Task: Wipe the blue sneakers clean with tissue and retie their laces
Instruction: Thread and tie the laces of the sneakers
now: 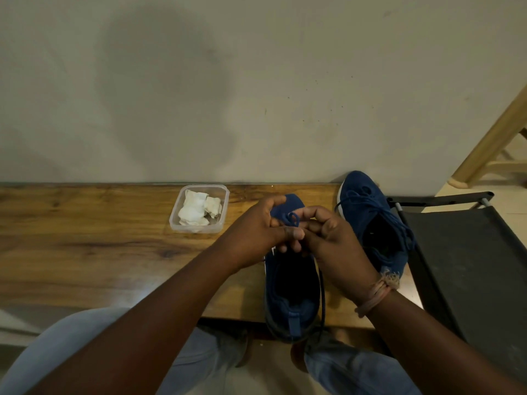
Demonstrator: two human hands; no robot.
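— so, what are the hands doing?
— left hand (263, 223) and right hand (328, 240) meet over the near sneaker (291, 283) on the wooden surface (85, 238), both pinching its blue lace (293, 218) into a small loop.
— and around them?
— second sneaker (370, 220) just right, laces loose; clear tub (199, 209) of crumpled tissue (196, 212) just left.

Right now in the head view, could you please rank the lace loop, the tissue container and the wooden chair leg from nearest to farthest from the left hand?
1. Lace loop, at the left hand's fingertips.
2. Tissue container, to its left.
3. Wooden chair leg, far right.
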